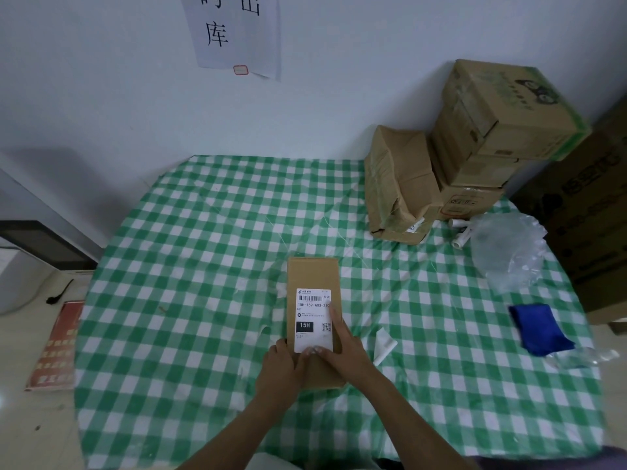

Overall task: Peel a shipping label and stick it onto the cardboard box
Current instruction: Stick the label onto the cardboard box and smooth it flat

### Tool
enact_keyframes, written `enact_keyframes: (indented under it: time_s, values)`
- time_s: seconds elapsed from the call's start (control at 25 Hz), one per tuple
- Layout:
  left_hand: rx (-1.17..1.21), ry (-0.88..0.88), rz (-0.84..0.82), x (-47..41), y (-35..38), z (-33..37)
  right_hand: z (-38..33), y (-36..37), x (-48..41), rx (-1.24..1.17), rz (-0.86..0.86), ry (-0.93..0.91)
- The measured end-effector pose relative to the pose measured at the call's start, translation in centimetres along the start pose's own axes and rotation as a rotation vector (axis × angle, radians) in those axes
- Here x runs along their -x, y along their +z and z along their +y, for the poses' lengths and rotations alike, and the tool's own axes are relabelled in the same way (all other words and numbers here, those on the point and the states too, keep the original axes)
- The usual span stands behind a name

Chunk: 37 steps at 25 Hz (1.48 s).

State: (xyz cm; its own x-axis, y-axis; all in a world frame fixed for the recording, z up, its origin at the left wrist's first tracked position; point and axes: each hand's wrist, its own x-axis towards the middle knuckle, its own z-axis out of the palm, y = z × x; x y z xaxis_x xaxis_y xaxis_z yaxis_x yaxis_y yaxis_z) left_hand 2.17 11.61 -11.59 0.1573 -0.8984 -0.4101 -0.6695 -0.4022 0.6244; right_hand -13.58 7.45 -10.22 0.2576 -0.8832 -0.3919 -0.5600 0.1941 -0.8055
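Green-and-white checked cloth covers the table point(190, 300), which stands against a pale wall. Near its middle lies the box point(312, 276), long and flat, with the label point(312, 320) already lying on its top face. The left hand point(281, 366) rests at the box's near left corner, fingers loosely curled against the cardboard, closed on nothing. The right hand point(342, 347) lies flat and open on the label, its forefinger stretched along the right edge, pressing rather than gripping.

Judging by its look, the label is thin, limp paper that creases easily, so it is best smoothed from the middle outward; the box seems light and stiff and may slide on the cloth unless steadied at a corner. A white strip point(383, 347), perhaps the backing, lies just right of the box. Open cloth spreads to the left and far side; stacked cartons point(475, 147), a plastic bag point(509, 249) and a blue cloth point(539, 329) crowd the right, well apart from the hands
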Motion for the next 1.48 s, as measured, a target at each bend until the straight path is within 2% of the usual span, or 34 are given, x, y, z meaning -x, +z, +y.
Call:
enact_keyframes:
  time_s: [0.36,0.76,1.16,1.48]
  values:
    - [-0.120,-0.154,0.049,-1.2,0.2,2.1,-0.9,0.8,0.3,-0.086,0.119,0.044]
    - [0.077,-0.103,0.053,-1.2,-0.1,0.4,-0.6,0.4,0.3,-0.073,0.115,0.049]
    - [0.001,-0.078,0.018,-0.5,0.0,0.6,-0.7,-0.3,0.6,-0.105,0.038,0.045]
    - [0.265,-0.059,-0.055,-0.7,-0.8,-0.6,-1.0,-1.5,0.8,-0.102,-0.045,0.082]
